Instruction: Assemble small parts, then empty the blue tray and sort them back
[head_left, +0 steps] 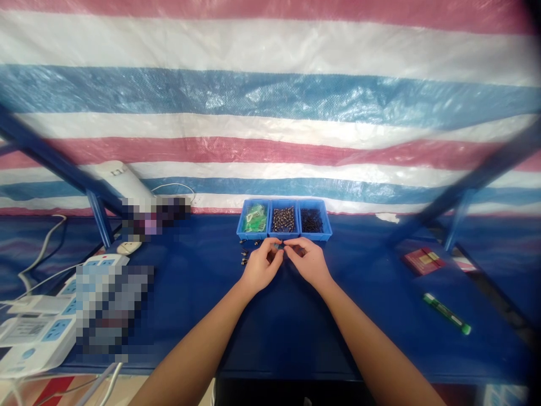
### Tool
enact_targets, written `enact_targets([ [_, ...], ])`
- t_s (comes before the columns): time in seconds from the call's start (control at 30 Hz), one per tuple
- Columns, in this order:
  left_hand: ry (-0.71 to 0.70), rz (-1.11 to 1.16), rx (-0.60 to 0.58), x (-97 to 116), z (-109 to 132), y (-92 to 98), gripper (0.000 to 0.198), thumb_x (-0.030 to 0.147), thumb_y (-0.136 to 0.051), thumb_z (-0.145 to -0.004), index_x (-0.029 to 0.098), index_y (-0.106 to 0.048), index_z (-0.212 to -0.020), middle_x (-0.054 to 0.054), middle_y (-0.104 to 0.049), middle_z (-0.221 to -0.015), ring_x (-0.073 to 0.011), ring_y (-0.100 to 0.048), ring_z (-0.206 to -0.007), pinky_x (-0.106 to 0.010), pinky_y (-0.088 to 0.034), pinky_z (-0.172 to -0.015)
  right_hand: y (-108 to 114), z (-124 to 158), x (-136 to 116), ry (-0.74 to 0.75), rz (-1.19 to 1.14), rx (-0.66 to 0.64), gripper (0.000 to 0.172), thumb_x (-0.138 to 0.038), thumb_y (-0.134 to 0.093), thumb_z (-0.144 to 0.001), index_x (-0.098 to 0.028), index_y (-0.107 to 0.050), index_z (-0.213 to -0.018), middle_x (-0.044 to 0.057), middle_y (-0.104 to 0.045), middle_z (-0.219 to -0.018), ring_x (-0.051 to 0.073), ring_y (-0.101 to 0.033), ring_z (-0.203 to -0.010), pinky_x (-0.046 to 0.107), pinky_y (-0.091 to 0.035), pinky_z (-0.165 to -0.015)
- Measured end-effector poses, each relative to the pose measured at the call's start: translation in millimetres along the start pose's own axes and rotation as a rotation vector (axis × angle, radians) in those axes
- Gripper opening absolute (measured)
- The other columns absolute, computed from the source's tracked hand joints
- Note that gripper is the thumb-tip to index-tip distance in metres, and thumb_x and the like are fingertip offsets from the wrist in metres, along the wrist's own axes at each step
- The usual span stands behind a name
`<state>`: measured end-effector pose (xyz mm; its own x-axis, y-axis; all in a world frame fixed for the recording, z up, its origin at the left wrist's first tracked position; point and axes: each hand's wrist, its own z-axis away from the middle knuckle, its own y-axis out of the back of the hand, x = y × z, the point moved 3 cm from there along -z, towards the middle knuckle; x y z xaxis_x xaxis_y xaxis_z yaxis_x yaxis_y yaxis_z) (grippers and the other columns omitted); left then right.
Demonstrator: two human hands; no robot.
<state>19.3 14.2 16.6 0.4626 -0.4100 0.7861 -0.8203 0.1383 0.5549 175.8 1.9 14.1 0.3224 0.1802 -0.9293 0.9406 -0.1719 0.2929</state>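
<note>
2 hands point(262, 265) point(310, 262) w/ pc. point(279, 246), nr bin edge point(285, 234)

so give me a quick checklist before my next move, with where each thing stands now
1. Hands close together: ok; the left hand and right hand nearly meet in front of the bins.
2. Small piece held straight: cannot tell; it is mostly hidden between the hands.
3. Bins stocked: ok; left bin, middle bin and right bin all hold parts.
4. Loose parts gathered tightly: not ok; they lie scattered beside the left hand.
5. Green tube and red box out of the way: ok; both lie well to the right.
</note>
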Motion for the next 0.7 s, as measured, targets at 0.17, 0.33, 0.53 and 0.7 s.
enact_targets([
  [0.17,-0.025,0.018,0.003,-2.0,0.1,-3.0,0.020,0.032,-0.050,-0.093,0.020,-0.058,-0.108,0.002,-0.061,-0.071,-0.0116,-0.058,-0.062,-0.022,-0.045,-0.061,-4.7,0.4,5.7,-0.152,-0.263,0.006,0.025,-0.038,-0.073,-0.074,-0.018,-0.070,-0.088,0.004,-0.071,-0.079,0.018,-0.065,-0.070,0.031,-0.055,-0.067],
  [0.33,-0.023,-0.005,0.023,-1.2,-1.0,0.1,0.021,0.034,-0.046,-0.096,0.019,-0.061,-0.098,0.001,-0.062,-0.070,-0.0120,-0.058,-0.063,-0.023,-0.045,-0.064,-7.6,1.8,4.1,-0.150,-0.304,-0.029,0.026,-0.040,-0.074,-0.074,-0.018,-0.069,-0.088,0.003,-0.070,-0.076,0.018,-0.065,-0.069,0.030,-0.055,-0.066],
  [0.53,0.001,0.015,0.021,-0.1,-0.1,1.5,0.024,0.036,-0.042,-0.097,0.020,-0.060,-0.096,0.001,-0.063,-0.069,-0.0122,-0.059,-0.062,-0.023,-0.045,-0.063,-7.1,2.1,-1.3,-0.117,-0.316,-0.068,0.026,-0.040,-0.069,-0.079,-0.019,-0.073,-0.095,0.006,-0.073,-0.086,0.020,-0.067,-0.074,0.033,-0.057,-0.070],
  [0.7,0.022,0.063,0.056,-0.3,1.1,1.5,0.025,0.038,-0.050,-0.094,0.021,-0.056,-0.111,0.001,-0.067,-0.074,-0.0131,-0.063,-0.065,-0.023,-0.047,-0.061,-6.0,0.2,0.6,-0.153,-0.349,-0.062,0.026,-0.041,-0.070,-0.078,-0.019,-0.073,-0.091,0.005,-0.073,-0.081,0.019,-0.067,-0.072,0.032,-0.057,-0.068],
])
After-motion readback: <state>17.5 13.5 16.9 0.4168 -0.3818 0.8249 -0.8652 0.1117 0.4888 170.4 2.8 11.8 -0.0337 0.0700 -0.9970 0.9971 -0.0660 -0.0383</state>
